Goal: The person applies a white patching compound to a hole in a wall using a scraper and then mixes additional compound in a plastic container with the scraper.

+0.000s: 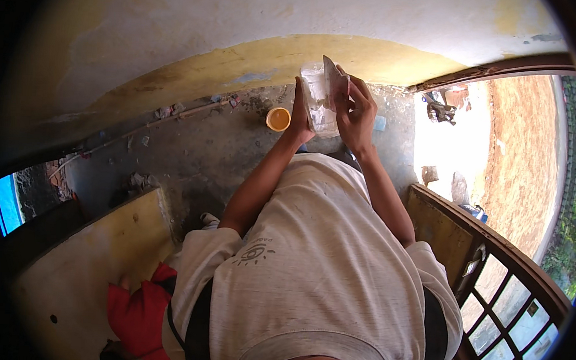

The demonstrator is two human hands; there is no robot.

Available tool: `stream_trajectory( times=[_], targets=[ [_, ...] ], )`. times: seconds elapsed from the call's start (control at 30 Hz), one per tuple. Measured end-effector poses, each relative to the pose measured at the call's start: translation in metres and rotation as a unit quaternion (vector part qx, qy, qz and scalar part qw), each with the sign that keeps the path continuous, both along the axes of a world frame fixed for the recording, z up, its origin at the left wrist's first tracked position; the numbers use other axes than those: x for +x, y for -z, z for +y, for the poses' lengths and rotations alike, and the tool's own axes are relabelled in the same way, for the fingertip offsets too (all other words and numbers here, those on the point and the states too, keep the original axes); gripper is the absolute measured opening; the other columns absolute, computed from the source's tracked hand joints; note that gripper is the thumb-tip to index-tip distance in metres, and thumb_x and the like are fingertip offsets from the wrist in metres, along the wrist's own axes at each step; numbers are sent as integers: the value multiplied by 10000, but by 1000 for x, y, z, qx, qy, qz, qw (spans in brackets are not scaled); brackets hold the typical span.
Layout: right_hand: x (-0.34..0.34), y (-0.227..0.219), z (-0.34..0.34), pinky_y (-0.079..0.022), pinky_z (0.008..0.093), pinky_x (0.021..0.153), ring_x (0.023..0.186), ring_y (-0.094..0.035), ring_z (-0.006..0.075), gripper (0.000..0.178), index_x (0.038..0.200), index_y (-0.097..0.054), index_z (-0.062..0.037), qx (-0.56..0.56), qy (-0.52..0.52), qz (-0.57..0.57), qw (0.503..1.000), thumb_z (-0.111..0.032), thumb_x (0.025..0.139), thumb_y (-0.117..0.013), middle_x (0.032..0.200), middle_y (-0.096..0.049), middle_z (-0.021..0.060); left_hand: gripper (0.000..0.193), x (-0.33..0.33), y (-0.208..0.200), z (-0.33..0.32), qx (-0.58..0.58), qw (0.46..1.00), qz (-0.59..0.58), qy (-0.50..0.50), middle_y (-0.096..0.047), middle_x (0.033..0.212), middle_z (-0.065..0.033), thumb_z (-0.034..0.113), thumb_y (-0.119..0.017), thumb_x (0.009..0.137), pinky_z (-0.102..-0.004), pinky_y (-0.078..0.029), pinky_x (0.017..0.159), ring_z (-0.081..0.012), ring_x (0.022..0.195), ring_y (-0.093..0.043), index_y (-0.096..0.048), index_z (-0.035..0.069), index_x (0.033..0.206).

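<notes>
My left hand [299, 118] is wrapped round the side of a whitish, clear-looking plastic tub [326, 125] with white paste smeared inside. In my right hand [359, 115] is a flat scraper [334, 81], its thin pointed blade tilted up over the tub's right side. The fingers of that hand are bent around the scraper, and its grip end is partly hidden by them. Both hands are held out in front of my body, close to the wall [256, 48], which has white patches over yellow paint.
An orange-yellow bucket [278, 119] stands on the grey floor [172, 154] left of my hands. Debris lies along the wall's foot. A bright doorway opens at right, beside a brown door with a grid of panes [509, 315]. Behind me at lower left is a person in red [139, 319].
</notes>
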State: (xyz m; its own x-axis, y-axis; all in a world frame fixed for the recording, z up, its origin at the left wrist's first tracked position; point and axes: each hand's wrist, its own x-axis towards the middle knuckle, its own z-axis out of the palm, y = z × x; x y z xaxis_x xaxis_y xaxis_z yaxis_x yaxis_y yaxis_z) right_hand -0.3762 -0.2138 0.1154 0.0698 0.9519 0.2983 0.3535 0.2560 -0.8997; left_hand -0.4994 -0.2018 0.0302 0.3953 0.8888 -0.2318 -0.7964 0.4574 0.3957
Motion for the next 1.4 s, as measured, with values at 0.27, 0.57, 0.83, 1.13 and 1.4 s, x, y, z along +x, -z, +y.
stream_trajectory(
  times=[0.27,0.57,0.83,1.13,1.4],
  targets=[
    [-24,1,-30,-585,367,733,987,-681,319,601,1400,-643,-98,154,-62,-136,977,41,819,-705,1204,-675,176,750,13,59,0,-93,992,82,17,-613,998,-11,865,-353,920,-331,-551,658,-166,884,-660,-558,181,1147],
    [-18,-30,-43,-580,360,767,981,-706,299,513,1328,-680,-19,119,-63,-51,990,66,823,-715,1140,-697,215,844,4,38,1,-58,996,70,21,-628,1189,-111,835,-323,946,-450,-606,807,-260,996,-689,-490,120,1361],
    [27,-20,-22,-464,226,677,805,-560,64,101,1029,-687,41,-37,8,70,997,-34,972,-650,920,-637,29,884,-3,1,-4,-44,999,-5,-16,-562,1459,-128,807,-271,970,-528,-487,1101,-316,1328,-566,-450,133,1514],
    [2,-13,-30,-514,258,653,802,-607,119,116,1035,-683,32,-14,-36,61,997,12,935,-626,963,-660,86,892,-7,10,-8,26,998,-19,49,-624,1373,-155,788,-256,984,-512,-534,1051,-327,1242,-632,-492,80,1473],
    [16,-27,-26,-519,282,598,748,-611,121,83,1006,-676,35,-15,35,32,999,-13,948,-643,893,-643,96,809,-6,26,-11,-38,995,-95,21,-563,1457,-139,730,-311,1007,-562,-490,1082,-329,1301,-589,-450,123,1524]
  ],
)
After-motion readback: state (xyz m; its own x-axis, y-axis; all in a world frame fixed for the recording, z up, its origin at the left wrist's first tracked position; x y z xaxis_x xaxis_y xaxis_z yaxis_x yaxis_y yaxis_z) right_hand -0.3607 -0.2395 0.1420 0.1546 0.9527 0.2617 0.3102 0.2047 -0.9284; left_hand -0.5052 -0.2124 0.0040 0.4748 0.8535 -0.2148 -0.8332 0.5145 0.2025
